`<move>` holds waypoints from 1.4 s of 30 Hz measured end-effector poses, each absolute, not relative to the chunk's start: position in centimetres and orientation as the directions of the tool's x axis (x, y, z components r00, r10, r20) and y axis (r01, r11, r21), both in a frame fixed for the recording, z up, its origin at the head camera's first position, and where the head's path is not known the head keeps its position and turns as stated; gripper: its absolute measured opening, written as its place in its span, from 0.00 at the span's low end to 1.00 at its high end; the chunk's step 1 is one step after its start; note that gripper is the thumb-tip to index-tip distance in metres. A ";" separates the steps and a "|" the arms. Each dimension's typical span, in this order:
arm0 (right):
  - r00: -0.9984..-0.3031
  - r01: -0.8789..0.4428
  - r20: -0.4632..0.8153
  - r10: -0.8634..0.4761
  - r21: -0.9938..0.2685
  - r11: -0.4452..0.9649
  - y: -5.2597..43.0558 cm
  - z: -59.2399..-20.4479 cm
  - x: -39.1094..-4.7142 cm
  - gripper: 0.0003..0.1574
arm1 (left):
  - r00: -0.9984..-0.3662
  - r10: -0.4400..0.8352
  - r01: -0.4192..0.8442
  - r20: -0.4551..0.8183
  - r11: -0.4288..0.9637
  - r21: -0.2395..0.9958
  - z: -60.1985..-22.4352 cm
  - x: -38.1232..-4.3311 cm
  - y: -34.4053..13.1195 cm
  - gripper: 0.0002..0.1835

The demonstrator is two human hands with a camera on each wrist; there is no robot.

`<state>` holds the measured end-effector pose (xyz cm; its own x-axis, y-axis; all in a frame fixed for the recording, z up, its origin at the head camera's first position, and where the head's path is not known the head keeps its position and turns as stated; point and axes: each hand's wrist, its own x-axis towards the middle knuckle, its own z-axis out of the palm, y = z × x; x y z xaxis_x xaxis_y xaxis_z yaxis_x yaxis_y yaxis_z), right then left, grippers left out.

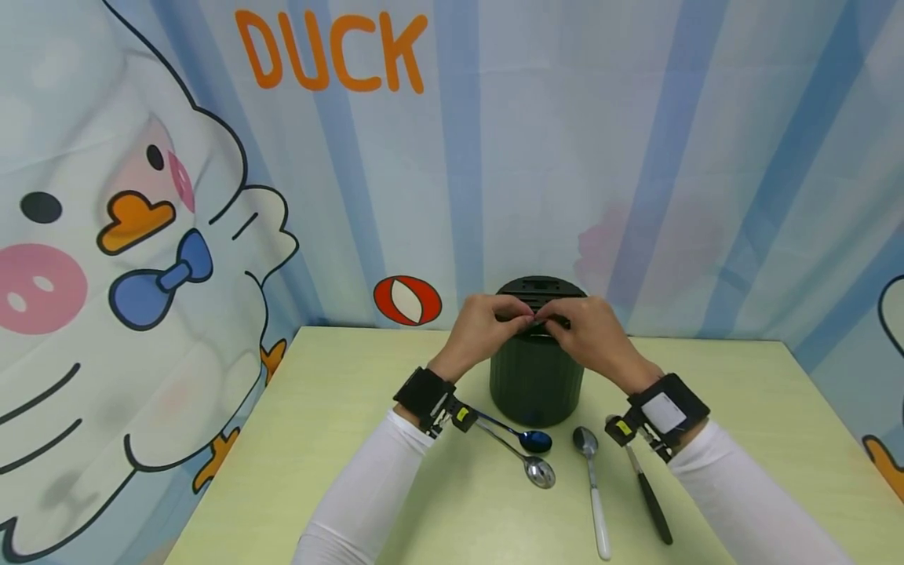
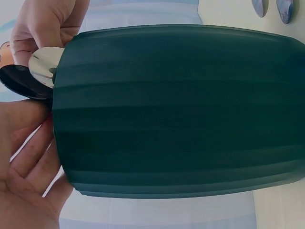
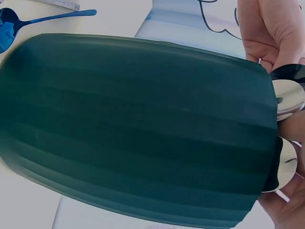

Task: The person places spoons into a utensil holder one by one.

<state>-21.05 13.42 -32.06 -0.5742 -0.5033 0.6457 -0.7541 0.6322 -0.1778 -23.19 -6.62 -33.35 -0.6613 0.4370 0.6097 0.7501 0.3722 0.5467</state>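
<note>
A dark green ribbed utensil holder [image 1: 537, 384] with a slotted top stands upright at the table's back. Both hands are over its top, fingertips almost meeting. In the left wrist view, a black rounded spoon end [image 2: 21, 82] and a silver spoon end [image 2: 45, 66] stick out past the rim. My left hand [image 1: 487, 323] appears to pinch the black spoon, fingers against the rim. My right hand [image 1: 593, 333] appears to pinch the silver spoon. Another silver rounded end [image 3: 287, 164] shows beside the right fingers in the right wrist view. The lower parts inside the holder are hidden.
In front of the holder lie a dark blue spoon [image 1: 535, 442], a silver spoon [image 1: 540, 472], a white-handled spoon [image 1: 599, 522] and a black-handled utensil [image 1: 654, 506], its head partly behind the right wrist camera. A duck-print curtain [image 1: 537, 157] hangs behind the table [image 1: 353, 408].
</note>
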 end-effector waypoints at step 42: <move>-0.639 -0.726 0.524 -0.563 -0.168 0.667 11.8 -35.9 -7.7 0.66 | -0.492 0.558 0.788 0.668 0.612 0.069 -36.2 -14.2 -12.8 0.42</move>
